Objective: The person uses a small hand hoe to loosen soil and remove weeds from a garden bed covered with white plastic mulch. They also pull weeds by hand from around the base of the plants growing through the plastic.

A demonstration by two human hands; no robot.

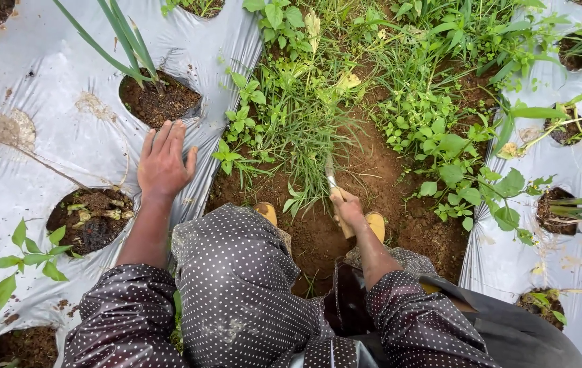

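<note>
My left hand (163,160) lies flat, fingers apart, on the silver plastic mulch sheet (45,82), just below a round planting hole (158,101) with long green leaves. My right hand (347,206) grips the wooden handle of a small hand hoe (332,182), its blade down at the base of a grass clump (311,136) in the brown soil furrow (379,170). I squat over the furrow in dotted dark trousers and sleeves, yellow shoe tips (376,225) showing.
Weeds and grass (441,82) fill the furrow ahead. A second mulch sheet (577,259) covers the right bed, with holes holding plants (563,126). More soil holes (90,218) and a leafy seedling (28,255) sit on the left bed.
</note>
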